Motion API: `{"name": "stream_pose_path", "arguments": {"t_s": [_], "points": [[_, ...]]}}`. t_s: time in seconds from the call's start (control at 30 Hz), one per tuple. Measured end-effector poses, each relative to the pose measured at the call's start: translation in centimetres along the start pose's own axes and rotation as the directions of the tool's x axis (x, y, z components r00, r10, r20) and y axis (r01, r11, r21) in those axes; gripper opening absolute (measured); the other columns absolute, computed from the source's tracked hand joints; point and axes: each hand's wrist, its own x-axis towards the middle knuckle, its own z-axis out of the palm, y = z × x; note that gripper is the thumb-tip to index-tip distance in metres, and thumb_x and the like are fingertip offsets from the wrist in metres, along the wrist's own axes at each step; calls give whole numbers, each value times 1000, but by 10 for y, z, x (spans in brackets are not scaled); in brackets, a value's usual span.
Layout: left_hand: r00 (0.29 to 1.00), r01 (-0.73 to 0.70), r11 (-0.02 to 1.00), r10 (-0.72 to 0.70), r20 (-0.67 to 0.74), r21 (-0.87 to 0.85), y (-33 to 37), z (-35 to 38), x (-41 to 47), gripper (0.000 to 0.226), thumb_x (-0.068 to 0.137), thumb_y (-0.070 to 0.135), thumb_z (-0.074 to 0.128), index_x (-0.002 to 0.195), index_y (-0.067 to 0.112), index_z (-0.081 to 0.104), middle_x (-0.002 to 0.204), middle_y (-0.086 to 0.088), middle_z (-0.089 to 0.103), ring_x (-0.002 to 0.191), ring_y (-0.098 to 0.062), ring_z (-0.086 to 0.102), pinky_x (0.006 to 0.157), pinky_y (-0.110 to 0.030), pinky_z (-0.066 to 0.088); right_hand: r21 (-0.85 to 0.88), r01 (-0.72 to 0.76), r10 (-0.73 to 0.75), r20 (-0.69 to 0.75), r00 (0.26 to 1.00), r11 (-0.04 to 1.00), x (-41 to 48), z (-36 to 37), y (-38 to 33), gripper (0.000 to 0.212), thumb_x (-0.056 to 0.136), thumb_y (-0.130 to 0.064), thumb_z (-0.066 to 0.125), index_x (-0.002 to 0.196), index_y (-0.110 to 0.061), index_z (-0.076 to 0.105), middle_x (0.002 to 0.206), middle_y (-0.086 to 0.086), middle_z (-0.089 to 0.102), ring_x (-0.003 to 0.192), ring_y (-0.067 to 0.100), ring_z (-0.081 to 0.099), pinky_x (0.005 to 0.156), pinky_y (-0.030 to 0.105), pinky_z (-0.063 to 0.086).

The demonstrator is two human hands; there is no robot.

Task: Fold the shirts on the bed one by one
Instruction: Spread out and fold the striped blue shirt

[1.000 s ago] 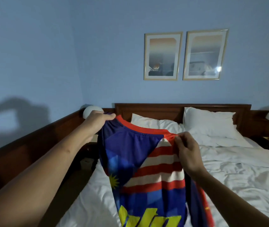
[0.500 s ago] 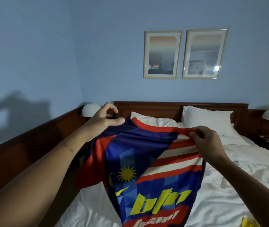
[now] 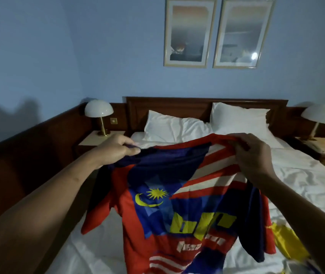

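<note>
Head view: against half a second ago, the hands are wider apart and the flag-print jersey (image 3: 177,196) hangs lower, spread over the white bed (image 3: 306,184) at 6 o'clock. The left hand (image 3: 116,149) pinches its navy shoulder at 9 o'clock. The right hand (image 3: 256,155) curls round the red collar at 2 o'clock. The hem is cut off and the lower lettering is blurred. A yellow cloth (image 3: 284,240) at 4 o'clock is half hidden.

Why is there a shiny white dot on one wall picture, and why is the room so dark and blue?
In the head view the dot is glare on the glass of the right gold-framed picture; the same view is dimly lit, with a blue cast, and shadows fall on the blue wall at left; the yellow lettering on the red-and-blue shirt looks blurred.
</note>
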Motion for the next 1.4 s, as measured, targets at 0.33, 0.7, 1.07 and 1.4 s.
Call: {"name": "stream_pose_path", "arguments": {"t_s": [0.33, 0.7, 1.07, 1.4], "points": [[873, -149, 950, -5, -488, -276, -20, 28, -28, 25, 107, 16, 57, 83, 21, 65, 63, 13, 52, 58, 3, 44, 59, -15, 34, -136, -201, 204, 12, 979, 970, -51, -15, 12, 20, 99, -2, 42, 95, -9, 61, 81, 7, 62, 76, 28, 55, 65, 37, 34], [964, -135, 991, 131, -231, 0, 21, -9, -160, 20, 108, 24, 57, 98, 17, 73, 86, 3, 67, 75, 4, 54, 73, -14, 40, 251, -178, 201, -72, 977, 952, -153, -66, -39, 26, 97, -21, 48, 80, -1, 51, 70, 11, 47, 66, 12, 40, 60, 35, 34], [995, -74, 997, 76, -71, 31, 29, -55, -159, 18, 105, 28, 62, 98, 19, 76, 97, 0, 74, 93, 0, 64, 89, -21, 44, 207, -285, 309, -98, 946, 936, -141, -83, -73, 31, 92, -26, 58, 71, -4, 63, 65, 12, 59, 64, 22, 52, 61, 37, 42], [995, 24, 957, 5, -97, 290, -121, 57, -77, 23, 108, 40, 48, 98, 26, 62, 94, -6, 74, 92, -33, 69, 75, -42, 51, -344, -409, 471, 119, 874, 845, -139, 45, 33, 20, 101, -33, 54, 88, -20, 60, 91, 14, 68, 87, 38, 61, 72, 41, 44]]}}
